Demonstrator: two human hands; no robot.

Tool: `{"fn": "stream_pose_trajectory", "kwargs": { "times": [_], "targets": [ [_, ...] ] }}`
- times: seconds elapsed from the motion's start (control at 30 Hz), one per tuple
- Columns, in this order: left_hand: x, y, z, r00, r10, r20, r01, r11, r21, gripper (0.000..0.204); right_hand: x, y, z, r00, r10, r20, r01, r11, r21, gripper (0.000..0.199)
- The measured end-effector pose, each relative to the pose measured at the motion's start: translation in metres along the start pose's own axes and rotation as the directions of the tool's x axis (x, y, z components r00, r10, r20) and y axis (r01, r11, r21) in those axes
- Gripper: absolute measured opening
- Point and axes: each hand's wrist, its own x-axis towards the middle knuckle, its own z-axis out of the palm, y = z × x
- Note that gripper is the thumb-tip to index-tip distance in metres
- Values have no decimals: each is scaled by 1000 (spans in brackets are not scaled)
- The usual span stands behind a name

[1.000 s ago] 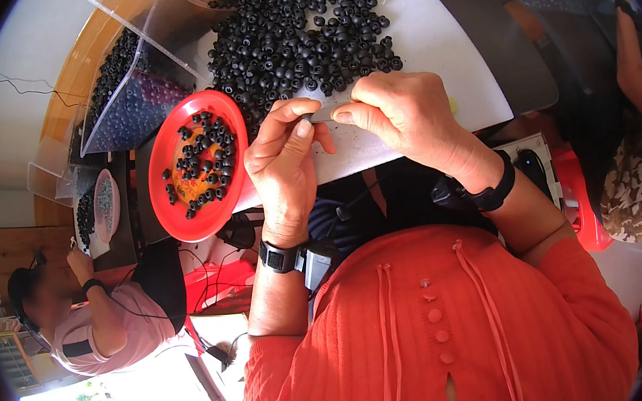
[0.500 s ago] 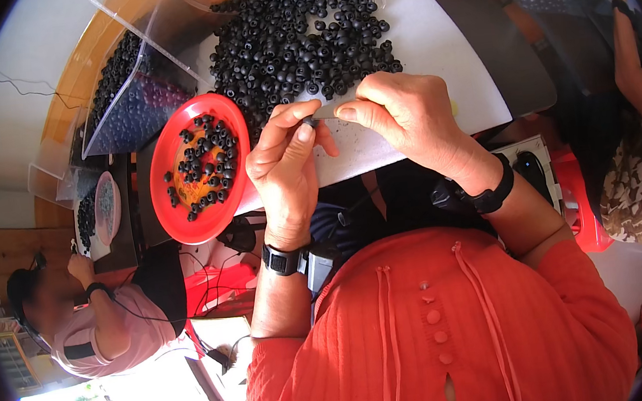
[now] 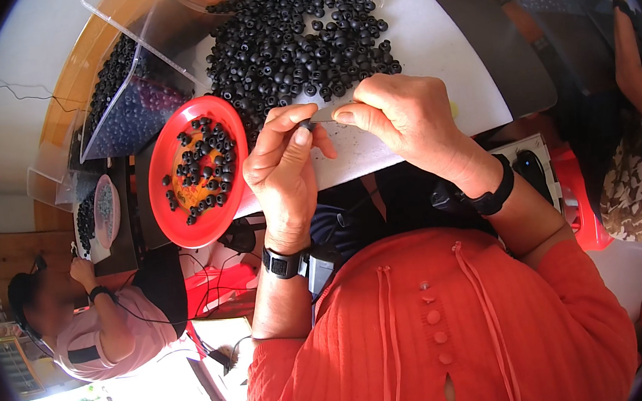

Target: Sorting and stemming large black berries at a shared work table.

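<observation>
My left grip (image 3: 283, 175) pinches small black bead (image 3: 306, 124); my right grip (image 3: 416, 120), just right of it, pinches thin tool (image 3: 324, 115), long axis sideways toward bead, contact unclear.

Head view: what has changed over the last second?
Only a slight shift: the red plate and the clear bin sit a little lower in the picture, probably because the head camera moved. Nothing visible was taken hold of or let go. As before, the left hand pinches a small black piece and the right hand holds a thin tool up to it; the pile of black pieces looks the same.
</observation>
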Motion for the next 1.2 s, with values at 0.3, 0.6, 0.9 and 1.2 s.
{"fn": "stream_pose_trajectory", "kwargs": {
  "times": [0.3,0.6,0.9,1.2],
  "targets": [
    [0,-1,-3,999,-41,-16,41,999,-23,23,1,-3,-4,998,-48,39,50,997,-54,31],
    [2,1,2,999,-45,-12,44,998,-47,24,-1,2,-1,999,-28,-33,28,1000,-7,40],
    [1,-1,1,1000,-13,2,13,1000,3,25,0,1,0,1000,-11,-26,10,1000,-25,40],
    [2,-1,0,1000,-29,6,29,999,-24,24,1,0,-1,1000,-12,-10,12,1000,-13,40]
  ]
}}
